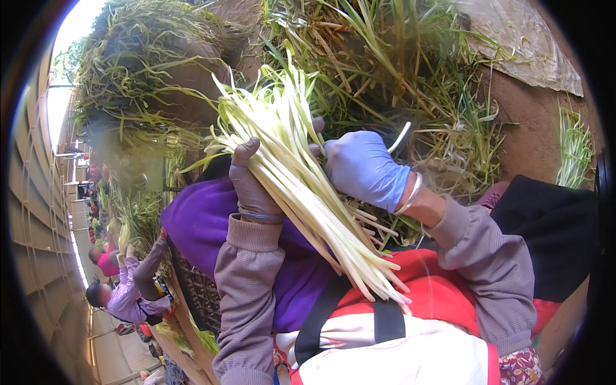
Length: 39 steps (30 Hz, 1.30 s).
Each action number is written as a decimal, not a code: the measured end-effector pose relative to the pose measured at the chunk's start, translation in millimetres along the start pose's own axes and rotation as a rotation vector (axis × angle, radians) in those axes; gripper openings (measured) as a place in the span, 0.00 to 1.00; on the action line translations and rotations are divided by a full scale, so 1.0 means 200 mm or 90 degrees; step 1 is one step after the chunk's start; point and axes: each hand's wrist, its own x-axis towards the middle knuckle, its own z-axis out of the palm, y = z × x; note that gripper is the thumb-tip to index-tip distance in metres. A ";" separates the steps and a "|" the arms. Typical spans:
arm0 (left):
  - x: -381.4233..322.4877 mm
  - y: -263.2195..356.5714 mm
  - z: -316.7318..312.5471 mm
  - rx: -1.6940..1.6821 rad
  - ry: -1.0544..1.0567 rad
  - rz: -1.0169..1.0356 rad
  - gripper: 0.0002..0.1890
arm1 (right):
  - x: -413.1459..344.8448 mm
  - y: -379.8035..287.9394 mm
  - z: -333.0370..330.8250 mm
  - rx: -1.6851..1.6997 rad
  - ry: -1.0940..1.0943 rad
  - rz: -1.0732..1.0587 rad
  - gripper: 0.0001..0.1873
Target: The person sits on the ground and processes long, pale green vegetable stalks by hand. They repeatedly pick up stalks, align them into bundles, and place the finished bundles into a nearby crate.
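A thick bundle of long pale-stemmed greens (308, 192), like spring onions or green garlic, lies slantwise over my lap. Its leafy tops point up and away, and its pinkish-white root ends reach the red cloth (423, 284) near my waist. My left hand (260, 185) grips the bundle from the left, thumb on top and fingertips showing past its far side. Against the bundle's right side, my right hand (363, 166) is closed in a blue glove with a white band at the wrist. One pale stalk (399, 138) sticks out beyond this fist; the fingers' hold is partly hidden.
Heaps of loose green leaves (375, 67) lie ahead, with another tall pile (144, 72) at left. A small bunch of stalks (575, 149) rests on bare soil at right, below a pale sheet (529, 48). A black plastic crate (197, 288) and a seated person (127, 293) are left.
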 end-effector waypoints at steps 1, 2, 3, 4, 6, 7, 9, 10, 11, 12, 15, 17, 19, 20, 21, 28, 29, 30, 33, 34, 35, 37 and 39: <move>0.00 0.00 0.00 0.004 0.008 -0.006 0.36 | 0.00 -0.01 0.00 0.002 0.006 -0.012 0.07; 0.00 0.01 0.00 -0.006 0.008 -0.019 0.36 | -0.01 -0.01 0.00 0.002 0.002 -0.016 0.07; -0.01 0.02 0.01 -0.016 0.014 -0.027 0.36 | -0.01 0.00 0.01 0.020 0.013 -0.045 0.07; -0.01 0.02 0.01 -0.065 -0.017 -0.040 0.35 | -0.01 0.01 0.01 0.003 -0.001 -0.048 0.05; -0.02 0.03 0.01 -0.035 0.032 0.021 0.31 | 0.00 0.07 0.02 -0.008 -0.019 0.014 0.04; -0.02 0.04 0.01 -0.053 0.029 0.059 0.30 | 0.02 0.11 0.03 -0.008 -0.010 0.030 0.04; -0.02 0.04 0.00 -0.034 0.022 0.103 0.28 | 0.04 0.23 0.05 -0.032 -0.021 0.083 0.07; -0.02 0.04 0.00 -0.019 0.012 0.121 0.27 | 0.05 0.29 0.06 -0.029 -0.046 0.114 0.07; -0.03 0.04 -0.01 -0.020 0.010 0.121 0.27 | 0.05 0.36 0.07 -0.009 -0.055 0.117 0.08; -0.03 0.05 -0.01 -0.018 -0.002 0.119 0.26 | 0.05 0.43 0.08 -0.036 -0.080 0.192 0.08; -0.05 0.07 -0.04 -0.046 -0.032 0.111 0.30 | 0.00 0.63 0.06 -0.062 -0.045 0.332 0.09; -0.07 0.10 -0.05 -0.029 -0.083 0.100 0.30 | -0.09 0.76 0.00 -0.046 -0.017 0.563 0.10; -0.10 0.13 -0.07 -0.060 -0.067 0.120 0.31 | -0.18 0.85 -0.09 -0.090 0.050 0.347 0.13; -0.10 0.14 -0.08 -0.057 -0.049 0.130 0.31 | -0.19 0.88 -0.13 -0.010 -0.039 0.422 0.14; -0.10 0.15 -0.08 -0.040 -0.032 0.142 0.32 | -0.19 0.90 -0.19 0.055 -0.149 0.571 0.14; -0.05 0.09 -0.06 -0.041 0.052 0.140 0.34 | 0.03 0.52 -0.41 0.084 0.139 -0.066 0.17; -0.04 0.08 -0.05 -0.010 0.074 0.119 0.35 | 0.04 0.45 -0.41 0.182 0.113 -0.057 0.16; -0.03 0.07 -0.05 0.035 0.086 0.103 0.36 | 0.05 0.38 -0.40 0.281 0.087 -0.051 0.15; -0.02 0.05 -0.03 0.054 0.106 0.080 0.34 | 0.05 0.25 -0.29 0.393 -0.063 -0.075 0.20; -0.01 0.04 -0.03 0.040 0.106 0.058 0.34 | 0.05 0.24 -0.26 0.273 -0.200 0.153 0.25; 0.00 0.03 -0.03 0.029 0.101 0.038 0.33 | 0.05 0.22 -0.21 0.092 -0.229 0.114 0.29; 0.02 0.01 -0.02 0.003 0.093 0.018 0.28 | 0.03 0.21 -0.13 0.289 -0.200 0.080 0.30; 0.04 -0.01 -0.02 0.012 0.138 0.000 0.24 | 0.02 0.19 -0.06 0.580 -0.168 -0.004 0.32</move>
